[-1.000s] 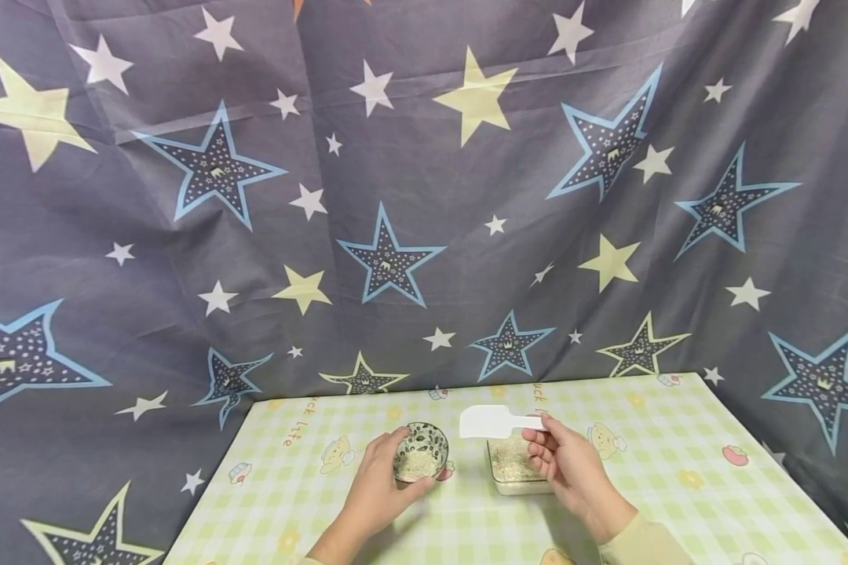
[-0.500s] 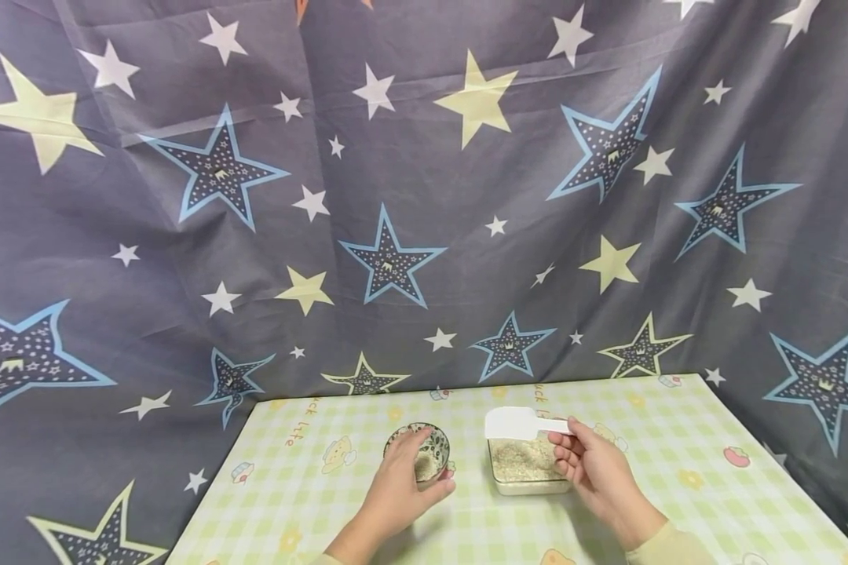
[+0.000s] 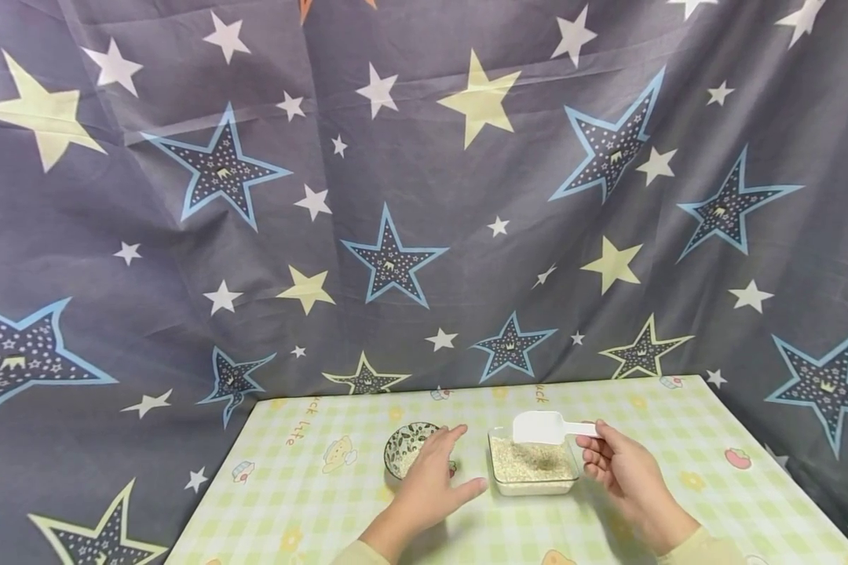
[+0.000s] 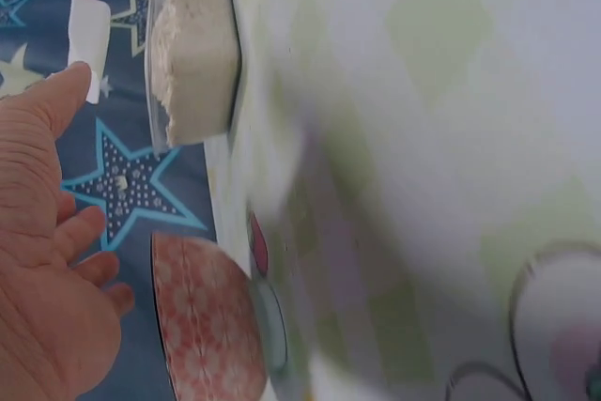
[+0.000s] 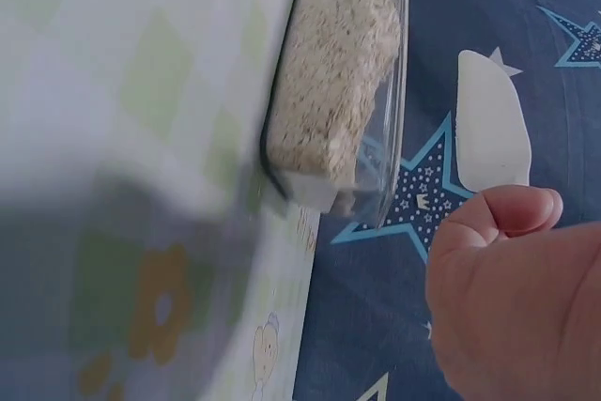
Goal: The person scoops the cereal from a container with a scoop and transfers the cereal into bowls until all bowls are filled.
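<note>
My right hand pinches the handle of a white spatula between thumb and fingers, its flat blade pointing left above a rectangular glass container. Pale oat-like flakes fill much of that container. Spread fingers of my left hand lie over the right side of a small round bowl, partly hiding it in the head view. Inside, the bowl has a dark leafy pattern and some pale flakes. Its outer wall shows red flowers in the left wrist view, with the left palm apart from it.
Both vessels stand on a table with a green-and-white checked cloth bearing cartoon prints. A dark curtain with stars hangs right behind the table's far edge.
My left hand has let go of the bowl's side and moved right across it. My right hand has carried the spatula to the right, uncovering more of the glass container.
</note>
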Available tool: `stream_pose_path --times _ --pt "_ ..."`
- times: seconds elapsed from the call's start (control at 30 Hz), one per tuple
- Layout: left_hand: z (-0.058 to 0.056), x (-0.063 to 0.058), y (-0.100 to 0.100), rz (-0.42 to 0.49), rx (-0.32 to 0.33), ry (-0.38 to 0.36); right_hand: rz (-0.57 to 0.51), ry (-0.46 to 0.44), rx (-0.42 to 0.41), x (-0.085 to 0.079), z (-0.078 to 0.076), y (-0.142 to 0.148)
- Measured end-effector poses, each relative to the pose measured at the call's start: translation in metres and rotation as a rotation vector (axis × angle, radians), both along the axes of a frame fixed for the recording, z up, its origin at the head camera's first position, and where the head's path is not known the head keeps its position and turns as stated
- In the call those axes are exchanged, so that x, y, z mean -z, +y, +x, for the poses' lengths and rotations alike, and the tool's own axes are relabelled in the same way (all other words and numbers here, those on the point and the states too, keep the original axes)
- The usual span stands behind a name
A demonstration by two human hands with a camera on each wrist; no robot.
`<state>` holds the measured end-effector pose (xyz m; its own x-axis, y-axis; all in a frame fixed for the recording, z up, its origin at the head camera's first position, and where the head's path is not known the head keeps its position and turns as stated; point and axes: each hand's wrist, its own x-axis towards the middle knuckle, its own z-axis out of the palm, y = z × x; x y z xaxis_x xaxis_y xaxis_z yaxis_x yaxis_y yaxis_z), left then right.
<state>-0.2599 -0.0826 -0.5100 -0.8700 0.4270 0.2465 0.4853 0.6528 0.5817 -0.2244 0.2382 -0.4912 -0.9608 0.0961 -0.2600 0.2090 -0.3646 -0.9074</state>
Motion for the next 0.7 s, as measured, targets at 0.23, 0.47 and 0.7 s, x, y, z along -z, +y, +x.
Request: stream_pose_path --times 0.23,0.47,0.7 --pt "0.001 0.000 0.020 -0.040 0.019 -0.055 0.050 0.000 -0.003 0.000 0.001 0.009" --pt "0.001 0.004 0.030 -0.055 0.026 -0.110 0.099 0.002 0.008 0.001 0.000 0.015" --pt "-0.004 0.011 0.035 -0.024 0.010 -0.146 0.157 0.028 0.021 0.002 -0.002 0.023"
